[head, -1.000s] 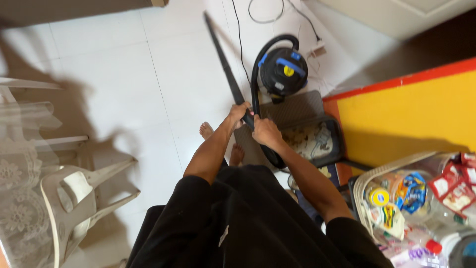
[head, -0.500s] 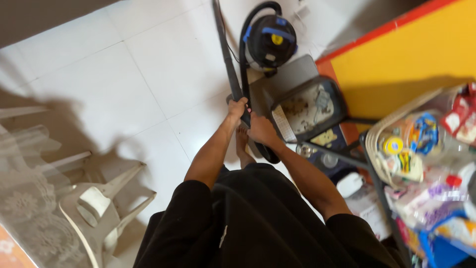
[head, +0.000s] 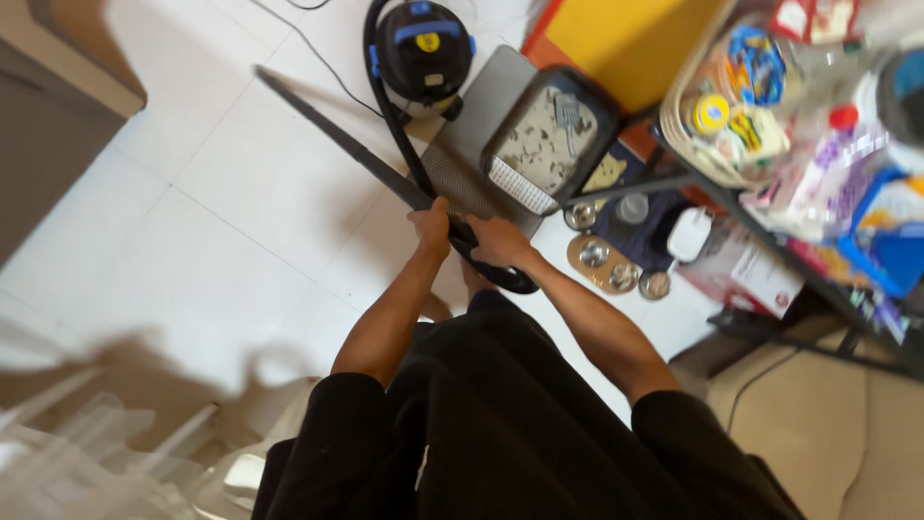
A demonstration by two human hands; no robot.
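Black plastic under my fingers: both hands are wrapped round the vacuum wand (head: 385, 173), fingers curled shut on it, none spread.
Left hand (head: 432, 227): it sits farther along the tube, toward the nozzle, thumb side up; from here it seems to do the steering, since the long end swings from this point.
Right hand (head: 498, 242): it closes on the curved grip just behind, where the hose joins; held close to my body, it takes the weight.
Wand: it slants away from me, up and to the left over the white tiled floor (head: 241, 193); I cannot tell whether the far tip touches the floor.
Hose (head: 390, 106): it loops from my grip straight back to the canister, slack enough that the two-handed hold is not pulling the machine.
Canister vacuum (head: 423, 50): black with blue trim, standing on the tiles ahead of me, its cord trailing off behind it.
Litter tray (head: 549, 140): dark-rimmed, with a scoop lying in it, on a grey mat just right of the vacuum.
Pet bowls (head: 606, 265): small metal dishes on the floor near my right forearm.
Shelf rack (head: 799, 221): at right, crowded with packets and bottles in a basket.
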